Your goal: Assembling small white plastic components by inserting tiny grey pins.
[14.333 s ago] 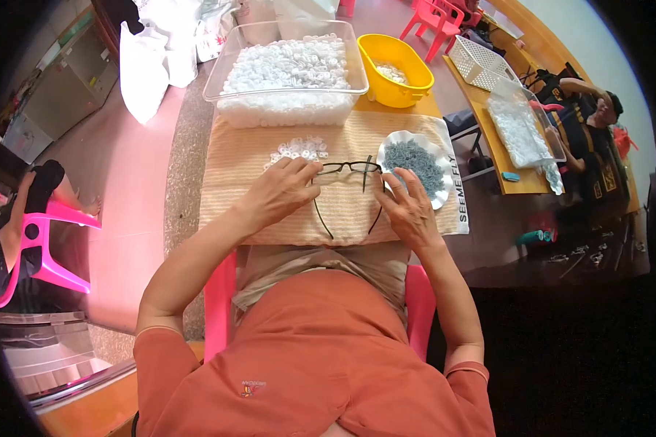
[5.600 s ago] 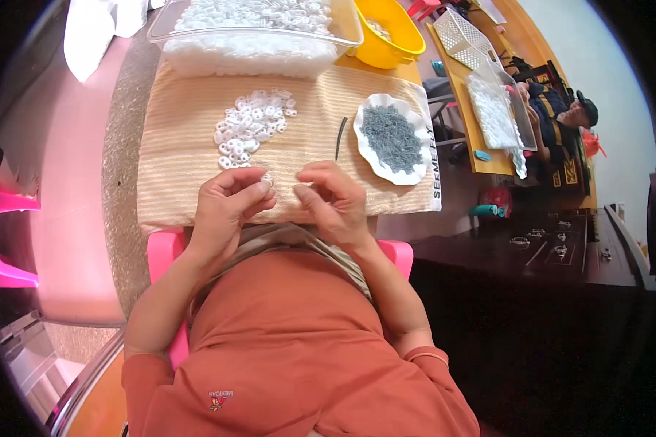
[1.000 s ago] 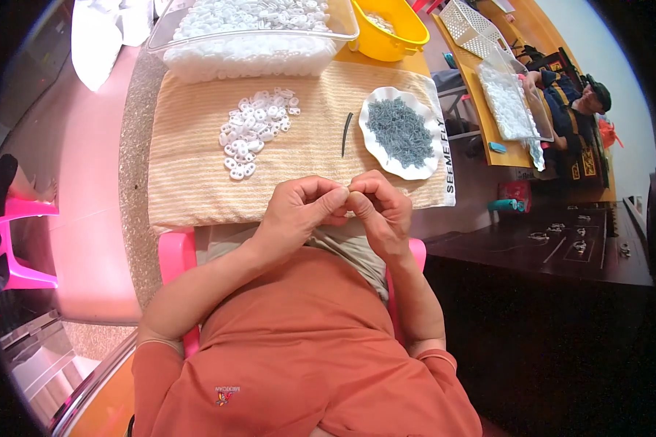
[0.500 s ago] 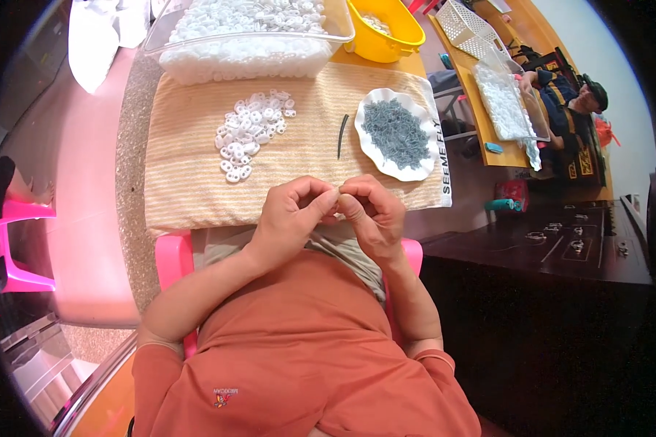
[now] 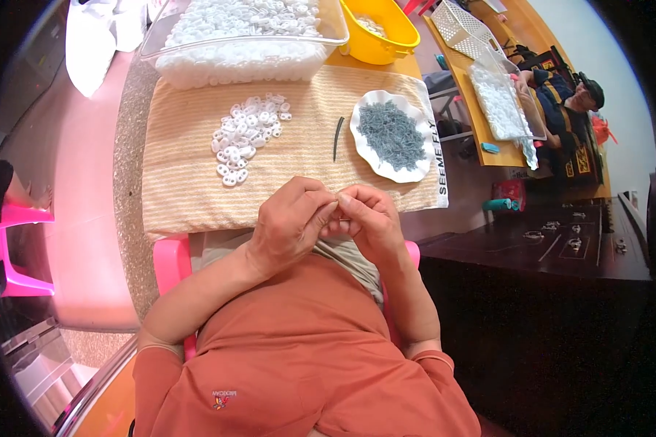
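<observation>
A seated person in an orange shirt brings both hands together at the near edge of a striped beige cloth (image 5: 189, 197), the left hand (image 5: 288, 226) and the right hand (image 5: 368, 222) touching at the fingertips. Both are curled nearly closed, thumbs and forefingers pinched on something too small to make out.

Just beyond the hands, a loose heap of small white plastic rings (image 5: 244, 135) lies on the cloth, toward the left. A short dark cord piece (image 5: 337, 137) lies to its right, between the heap and a scalloped white plate (image 5: 408, 173), which holds a mound of grey-blue cord pieces (image 5: 390, 135).

Farther off, at the cloth's far edge, a clear plastic tub (image 5: 328, 22) is filled with more white rings. A yellow bowl (image 5: 383, 47) stands beside it to the right, holding a few white pieces. At a table well beyond, another person (image 5: 565, 91) sits by a tray of white pieces (image 5: 499, 102).
</observation>
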`<act>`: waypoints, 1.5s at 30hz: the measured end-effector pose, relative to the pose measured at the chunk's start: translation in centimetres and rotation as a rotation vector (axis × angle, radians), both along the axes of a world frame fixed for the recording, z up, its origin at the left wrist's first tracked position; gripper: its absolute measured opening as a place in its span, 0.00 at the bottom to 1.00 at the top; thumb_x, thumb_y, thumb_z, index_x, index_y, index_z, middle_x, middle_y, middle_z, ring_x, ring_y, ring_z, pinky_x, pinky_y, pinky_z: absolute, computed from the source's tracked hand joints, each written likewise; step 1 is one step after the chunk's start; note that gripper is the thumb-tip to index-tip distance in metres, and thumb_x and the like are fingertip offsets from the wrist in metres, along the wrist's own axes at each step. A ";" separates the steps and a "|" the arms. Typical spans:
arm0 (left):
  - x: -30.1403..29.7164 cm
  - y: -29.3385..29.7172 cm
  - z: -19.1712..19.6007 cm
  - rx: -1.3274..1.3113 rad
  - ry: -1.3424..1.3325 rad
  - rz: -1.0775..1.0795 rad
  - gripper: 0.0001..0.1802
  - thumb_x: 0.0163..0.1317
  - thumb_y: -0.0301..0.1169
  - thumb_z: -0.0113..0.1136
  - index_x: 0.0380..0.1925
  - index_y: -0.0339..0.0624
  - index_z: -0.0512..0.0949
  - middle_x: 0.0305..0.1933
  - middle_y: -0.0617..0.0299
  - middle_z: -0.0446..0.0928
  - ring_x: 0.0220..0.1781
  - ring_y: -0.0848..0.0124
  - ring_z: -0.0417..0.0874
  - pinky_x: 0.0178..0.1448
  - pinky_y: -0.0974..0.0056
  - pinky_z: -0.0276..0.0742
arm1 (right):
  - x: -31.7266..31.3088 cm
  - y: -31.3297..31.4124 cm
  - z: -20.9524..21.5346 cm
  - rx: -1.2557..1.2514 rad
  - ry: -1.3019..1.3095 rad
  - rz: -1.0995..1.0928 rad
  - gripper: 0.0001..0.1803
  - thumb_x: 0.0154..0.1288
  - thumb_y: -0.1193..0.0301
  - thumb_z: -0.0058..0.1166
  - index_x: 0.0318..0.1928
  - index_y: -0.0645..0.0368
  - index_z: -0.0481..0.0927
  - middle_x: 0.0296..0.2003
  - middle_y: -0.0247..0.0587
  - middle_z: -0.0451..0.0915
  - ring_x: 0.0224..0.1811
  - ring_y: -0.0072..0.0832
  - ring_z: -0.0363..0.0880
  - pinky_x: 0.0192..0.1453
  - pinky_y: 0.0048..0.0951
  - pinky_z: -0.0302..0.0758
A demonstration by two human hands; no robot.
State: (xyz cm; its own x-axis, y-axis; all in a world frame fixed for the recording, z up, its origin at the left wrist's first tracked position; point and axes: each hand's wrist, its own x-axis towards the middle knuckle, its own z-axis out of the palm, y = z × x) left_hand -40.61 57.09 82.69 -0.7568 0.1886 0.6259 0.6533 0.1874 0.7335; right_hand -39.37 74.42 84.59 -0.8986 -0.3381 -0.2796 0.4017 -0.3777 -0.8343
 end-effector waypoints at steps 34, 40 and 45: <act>-0.1 0.2 -1.4 0.293 -0.704 -0.129 0.06 0.63 0.27 0.59 0.33 0.33 0.78 0.29 0.63 0.76 0.29 0.80 0.74 0.33 0.73 0.71 | -1.2 0.2 -1.7 0.391 0.297 -0.039 0.11 0.70 0.71 0.53 0.45 0.67 0.77 0.30 0.35 0.78 0.30 0.19 0.79 0.35 0.20 0.79; -0.1 0.0 -1.3 0.312 -0.706 -0.140 0.07 0.64 0.27 0.59 0.34 0.32 0.78 0.29 0.63 0.76 0.30 0.80 0.75 0.33 0.73 0.72 | -1.3 0.2 -1.8 0.386 0.322 -0.049 0.09 0.69 0.72 0.53 0.41 0.67 0.78 0.30 0.35 0.79 0.29 0.19 0.79 0.36 0.21 0.80; -0.5 -0.6 -1.0 0.246 -0.704 -0.119 0.08 0.64 0.28 0.59 0.34 0.33 0.78 0.28 0.63 0.76 0.30 0.80 0.76 0.34 0.73 0.72 | -1.9 1.3 -2.0 0.647 0.572 -0.153 0.06 0.68 0.76 0.52 0.40 0.68 0.78 0.32 0.33 0.77 0.30 0.16 0.75 0.35 0.18 0.76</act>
State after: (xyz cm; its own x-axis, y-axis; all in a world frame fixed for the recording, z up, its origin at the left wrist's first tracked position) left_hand -41.07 56.50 81.70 -0.9767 0.2117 0.0368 0.0206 -0.0783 0.9967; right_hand -41.23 75.73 82.63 -0.9822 -0.1335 0.1321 -0.1597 0.2238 -0.9615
